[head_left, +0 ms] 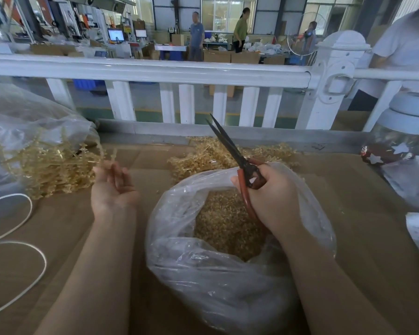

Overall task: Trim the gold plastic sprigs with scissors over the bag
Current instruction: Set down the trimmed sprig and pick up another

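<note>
Both hands are raised over the cardboard-covered table: the right hand is wrapped round the red handles of the scissors, whose dark blades are parted slightly and point up and away, with nothing between them; the left hand is turned palm up near the left pile of gold sprigs, its fingers loosely curled, and whether a thin stem is pinched at the fingertips cannot be told through the blur. That pile spills from a clear plastic sack at the left, and a second heap of sprigs lies beyond the open bag, which is already well filled with small gold trimmings. The step in hand is judged to be the fetching of the next sprig. It would best be taken singly by its stem, so that tangled neighbours are not dragged along, and carried fully over the bag's mouth before any cut is made. The blades should be kept angled away from the left fingers, and each cut placed so that the pieces drop inside the rim, not onto the table.
</note>
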